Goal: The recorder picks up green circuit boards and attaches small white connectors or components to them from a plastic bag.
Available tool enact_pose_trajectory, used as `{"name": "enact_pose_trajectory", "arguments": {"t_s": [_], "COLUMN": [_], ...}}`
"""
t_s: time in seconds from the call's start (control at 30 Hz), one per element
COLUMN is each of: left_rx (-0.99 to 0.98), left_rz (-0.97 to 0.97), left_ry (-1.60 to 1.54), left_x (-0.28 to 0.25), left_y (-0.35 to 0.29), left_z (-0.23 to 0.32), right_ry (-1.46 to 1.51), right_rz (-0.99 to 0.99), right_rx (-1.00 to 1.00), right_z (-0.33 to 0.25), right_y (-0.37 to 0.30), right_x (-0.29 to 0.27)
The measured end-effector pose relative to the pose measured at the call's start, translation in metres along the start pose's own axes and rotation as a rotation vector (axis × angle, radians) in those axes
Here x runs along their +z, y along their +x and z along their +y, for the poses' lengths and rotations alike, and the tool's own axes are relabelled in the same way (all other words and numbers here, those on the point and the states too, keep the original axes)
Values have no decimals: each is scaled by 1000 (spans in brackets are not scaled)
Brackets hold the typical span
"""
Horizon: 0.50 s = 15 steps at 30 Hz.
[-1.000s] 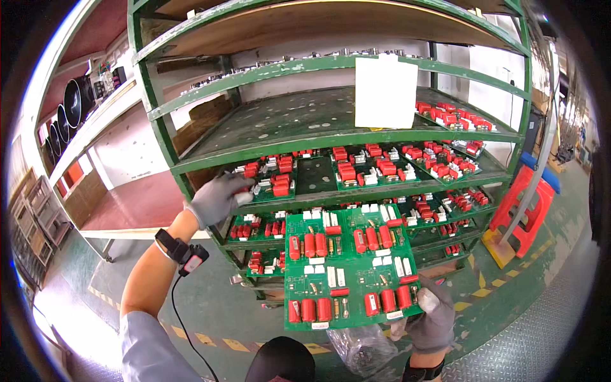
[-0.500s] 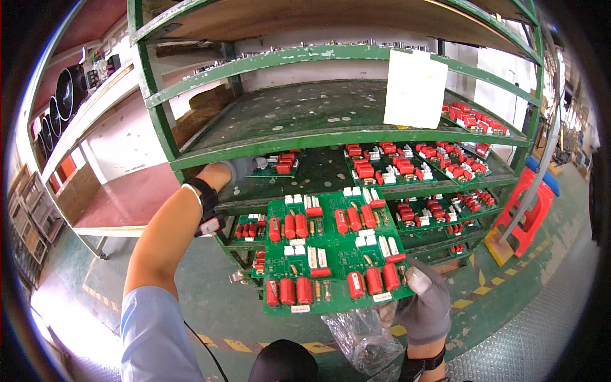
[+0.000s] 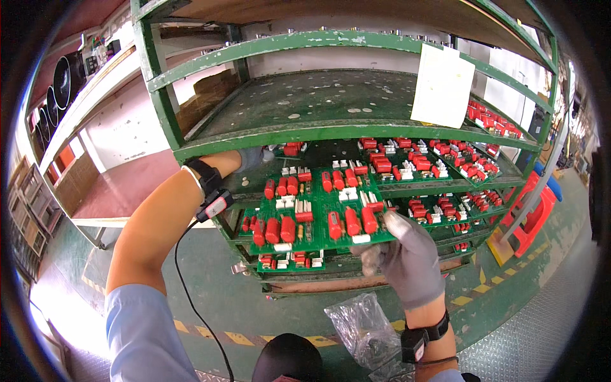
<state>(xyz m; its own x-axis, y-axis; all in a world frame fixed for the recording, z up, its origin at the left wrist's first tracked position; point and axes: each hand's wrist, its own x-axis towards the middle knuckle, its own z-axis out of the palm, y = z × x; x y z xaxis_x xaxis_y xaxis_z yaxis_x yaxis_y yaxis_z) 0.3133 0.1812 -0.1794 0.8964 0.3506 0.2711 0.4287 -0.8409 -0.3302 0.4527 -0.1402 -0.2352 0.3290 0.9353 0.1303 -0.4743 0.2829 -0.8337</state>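
Observation:
My right hand (image 3: 412,261), in a grey glove with bare-looking fingertips, pinches the near right corner of a green circuit board (image 3: 316,216). The board carries rows of red cylindrical parts and white blocks, and is held tilted in front of the shelves. My left hand (image 3: 253,158), also gloved in grey, reaches in under a green shelf rail, beside another circuit board (image 3: 291,150) lying there. The rail and shadow hide most of its fingers, so its grip cannot be made out.
A green metal rack (image 3: 305,135) holds several more populated boards (image 3: 407,159) on its tiers. A white paper sheet (image 3: 443,86) hangs from a rail. A clear plastic bag (image 3: 359,325) is below my right hand. A red stool (image 3: 527,213) stands at the right.
My right hand has lifted the circuit board up and toward the rack, uncovering boards on a lower tier. My left hand has shifted slightly deeper into the shelf.

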Motion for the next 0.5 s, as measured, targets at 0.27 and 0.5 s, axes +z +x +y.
{"name": "enact_pose_trajectory", "arguments": {"t_s": [0.27, 0.5], "left_rx": [-310, -114], "left_rz": [-196, -18], "left_ry": [-8, -916], "left_x": [-11, -36], "left_y": [-7, -74], "left_z": [0, 24], "right_ry": [62, 275], "right_rz": [-76, -20], "right_rx": [-32, 32], "right_z": [18, 34], "right_y": [44, 70], "right_x": [20, 39]}}
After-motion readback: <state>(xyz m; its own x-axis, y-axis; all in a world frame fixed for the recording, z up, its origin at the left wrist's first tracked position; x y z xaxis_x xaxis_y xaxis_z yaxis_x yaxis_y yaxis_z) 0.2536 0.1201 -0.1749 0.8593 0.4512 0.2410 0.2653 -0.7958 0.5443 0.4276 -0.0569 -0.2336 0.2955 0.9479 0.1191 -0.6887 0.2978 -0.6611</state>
